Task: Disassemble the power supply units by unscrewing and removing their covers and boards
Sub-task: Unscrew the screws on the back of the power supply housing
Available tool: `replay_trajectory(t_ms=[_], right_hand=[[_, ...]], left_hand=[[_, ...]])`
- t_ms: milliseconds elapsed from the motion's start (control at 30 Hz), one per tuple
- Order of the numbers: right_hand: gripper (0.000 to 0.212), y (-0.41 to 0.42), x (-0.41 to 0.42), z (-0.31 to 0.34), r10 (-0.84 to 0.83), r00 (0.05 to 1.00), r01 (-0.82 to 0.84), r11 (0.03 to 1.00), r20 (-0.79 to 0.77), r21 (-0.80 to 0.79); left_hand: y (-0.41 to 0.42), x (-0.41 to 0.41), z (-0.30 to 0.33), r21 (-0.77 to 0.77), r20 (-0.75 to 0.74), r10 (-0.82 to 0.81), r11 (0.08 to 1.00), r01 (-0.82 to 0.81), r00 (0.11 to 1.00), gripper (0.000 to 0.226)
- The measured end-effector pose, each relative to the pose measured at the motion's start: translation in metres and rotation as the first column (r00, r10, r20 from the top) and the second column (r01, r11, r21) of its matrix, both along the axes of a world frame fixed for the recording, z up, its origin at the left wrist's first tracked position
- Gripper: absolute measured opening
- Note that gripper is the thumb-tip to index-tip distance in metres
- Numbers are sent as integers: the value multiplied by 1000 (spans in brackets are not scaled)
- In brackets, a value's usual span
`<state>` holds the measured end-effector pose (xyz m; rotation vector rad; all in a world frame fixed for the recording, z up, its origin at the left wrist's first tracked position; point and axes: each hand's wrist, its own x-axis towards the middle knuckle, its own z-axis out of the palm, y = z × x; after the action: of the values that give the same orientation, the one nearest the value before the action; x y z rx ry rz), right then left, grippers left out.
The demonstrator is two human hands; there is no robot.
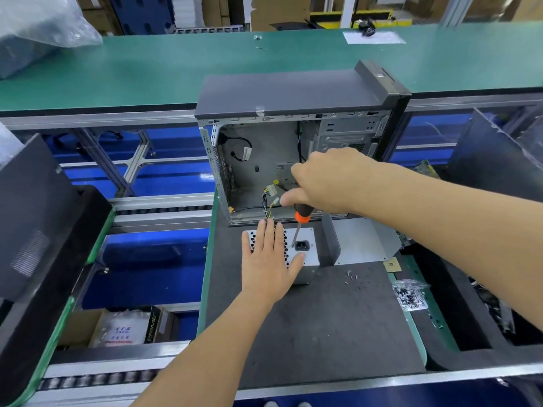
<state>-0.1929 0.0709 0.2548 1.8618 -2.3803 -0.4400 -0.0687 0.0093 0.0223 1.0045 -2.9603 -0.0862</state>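
Flat on top of the silver power supply (305,261) the left hand (269,259) is lying, fingers straight, pressing down. That box is sitting on the dark worktop (323,324), just in front of an open computer case (293,148). Above it, the right hand (326,180) is gripping a screwdriver (300,220), its tip touching the box beside the black socket. Loose screws (354,279) are lying nearby.

Open computer case (293,136) standing on a dark work mat (317,324), loose screws (352,278) right of the case's base, bagged screws (410,298) farther right, cardboard box (117,327) lower left, green bench (147,69) behind.
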Motion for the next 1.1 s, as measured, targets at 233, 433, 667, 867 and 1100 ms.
replay_trajectory(t_ms=[233,433,667,867,1100], right_hand=[[27,-3,-4,-2,59,969,-69,997,242,31],[63,0,0,2,-9,999,12,996,-32,90],[21,5,-1,-2,7,957,-12,1000,291,17],[46,4,10,-4,-105,951,99,995,291,33],[24,3,7,-6,-99,977,105,994,186,-19]], left_hand=[[2,2,3,9,21,-8,1000,8,1000,91],[3,1,4,6,31,-21,1000,20,999,91],[0,-1,2,21,21,-20,1000,19,1000,91],[0,-3,3,17,39,-11,1000,11,999,94],[0,-3,7,48,50,-18,999,16,999,87]])
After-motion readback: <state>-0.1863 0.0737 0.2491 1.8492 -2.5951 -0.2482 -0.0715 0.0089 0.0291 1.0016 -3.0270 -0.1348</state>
